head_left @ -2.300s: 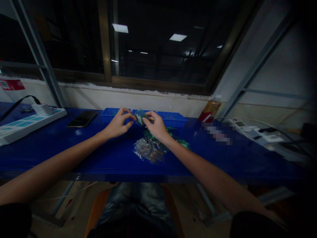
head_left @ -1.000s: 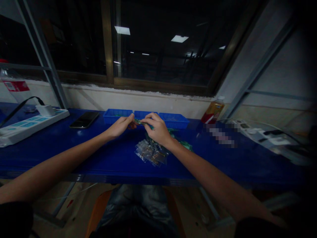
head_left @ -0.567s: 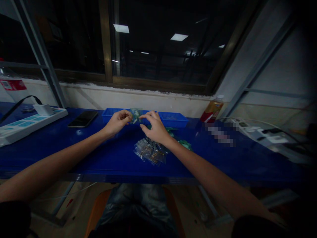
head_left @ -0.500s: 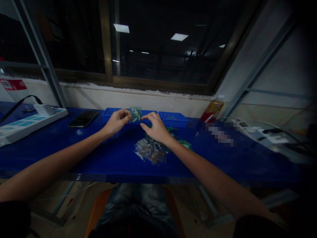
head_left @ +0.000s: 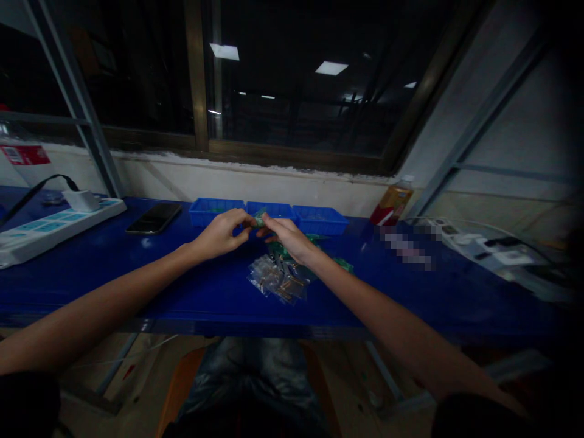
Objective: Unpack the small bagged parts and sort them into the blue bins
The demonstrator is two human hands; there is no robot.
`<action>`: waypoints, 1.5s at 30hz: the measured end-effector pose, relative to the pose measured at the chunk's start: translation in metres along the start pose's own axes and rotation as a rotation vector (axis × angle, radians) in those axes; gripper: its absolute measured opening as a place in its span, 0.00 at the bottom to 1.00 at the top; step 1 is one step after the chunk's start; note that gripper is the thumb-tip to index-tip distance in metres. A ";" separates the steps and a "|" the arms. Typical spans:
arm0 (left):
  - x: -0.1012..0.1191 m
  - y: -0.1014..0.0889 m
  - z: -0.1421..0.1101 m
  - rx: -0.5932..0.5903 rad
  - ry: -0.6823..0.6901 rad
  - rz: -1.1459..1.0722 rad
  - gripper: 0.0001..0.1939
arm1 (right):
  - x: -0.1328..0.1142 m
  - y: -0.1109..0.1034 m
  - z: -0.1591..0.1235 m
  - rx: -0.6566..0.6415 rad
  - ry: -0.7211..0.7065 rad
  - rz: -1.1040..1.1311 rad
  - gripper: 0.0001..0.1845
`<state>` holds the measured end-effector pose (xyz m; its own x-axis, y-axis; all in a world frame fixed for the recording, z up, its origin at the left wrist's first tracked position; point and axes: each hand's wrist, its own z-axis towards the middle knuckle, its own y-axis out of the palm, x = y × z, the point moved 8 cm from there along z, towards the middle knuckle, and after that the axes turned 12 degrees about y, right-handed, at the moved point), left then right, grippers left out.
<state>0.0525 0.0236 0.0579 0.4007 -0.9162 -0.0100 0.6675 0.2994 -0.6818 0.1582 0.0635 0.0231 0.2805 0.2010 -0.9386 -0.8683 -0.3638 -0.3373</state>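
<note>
Between my two hands is a small green-tinted plastic bag [head_left: 260,216], partly hidden by the fingers. My left hand [head_left: 227,232] pinches its left side, thumb and forefinger bent together. On its right side the fingers of my right hand [head_left: 288,236] are closed against it. Below my right hand lies a pile of clear plastic bags [head_left: 278,280] with small brass-coloured pieces inside. More green bags [head_left: 342,264] lie behind and beside my right wrist. Just past my hands stand three blue trays in a row: left [head_left: 214,219], middle [head_left: 285,207] and right [head_left: 326,230].
A phone [head_left: 154,218] and a white power strip [head_left: 64,226] lie on the blue table [head_left: 182,292] to the left. A drink bottle [head_left: 393,202] stands at the right by the wall, near another power strip with cables [head_left: 493,249]. A large bottle [head_left: 22,155] is far left.
My right hand has come in and closed on the bag, which now looks folded or crumpled rather than flat. My left hand has shifted slightly right and turned.
</note>
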 end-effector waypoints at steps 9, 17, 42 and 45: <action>-0.010 0.007 -0.002 -0.045 -0.155 -0.112 0.13 | -0.018 -0.006 -0.006 0.229 -0.324 -0.430 0.14; -0.037 0.006 -0.011 0.171 -0.531 -0.534 0.15 | -0.040 -0.005 -0.026 0.303 -0.560 -0.642 0.27; -0.019 0.006 -0.005 0.167 -0.384 -0.567 0.14 | -0.035 -0.003 -0.022 0.439 -0.489 -0.589 0.21; -0.023 0.009 -0.006 0.111 -0.414 -0.516 0.17 | -0.036 -0.005 -0.024 0.473 -0.518 -0.665 0.20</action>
<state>0.0455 0.0454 0.0472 0.2059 -0.7780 0.5935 0.8897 -0.1037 -0.4446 0.1624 0.0366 0.0572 0.6575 0.6508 -0.3797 -0.7039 0.3507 -0.6178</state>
